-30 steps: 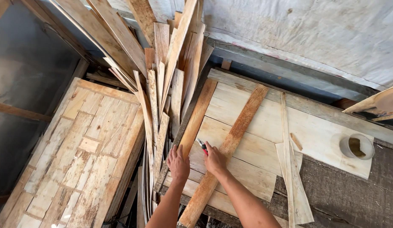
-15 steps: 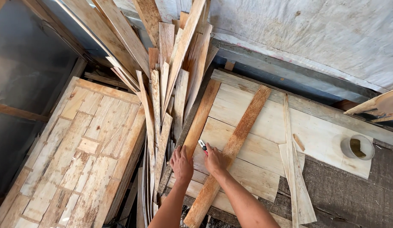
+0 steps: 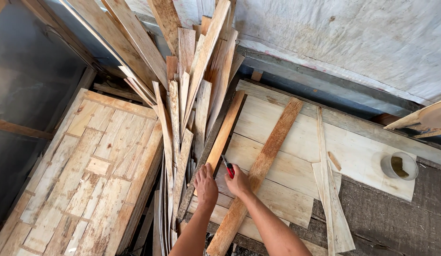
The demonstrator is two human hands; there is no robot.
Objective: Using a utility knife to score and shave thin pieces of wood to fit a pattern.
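The right hand (image 3: 238, 182) is gripping a small red-handled cutter (image 3: 227, 168), fingers clamped around it, its tip resting against the narrow orange-brown strip (image 3: 224, 134) lying at the left edge of the pale plank surface (image 3: 282, 168). The left hand (image 3: 206, 186) is pressing flat on that strip's lower end, fingers together. Just beside it a longer brown board (image 3: 263, 163) is lying diagonally; a small round tub (image 3: 399, 165) is sitting well apart on the right

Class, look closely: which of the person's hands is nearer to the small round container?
Right. The right hand lies closer to the round container; the left hand sits beyond it, farther away.
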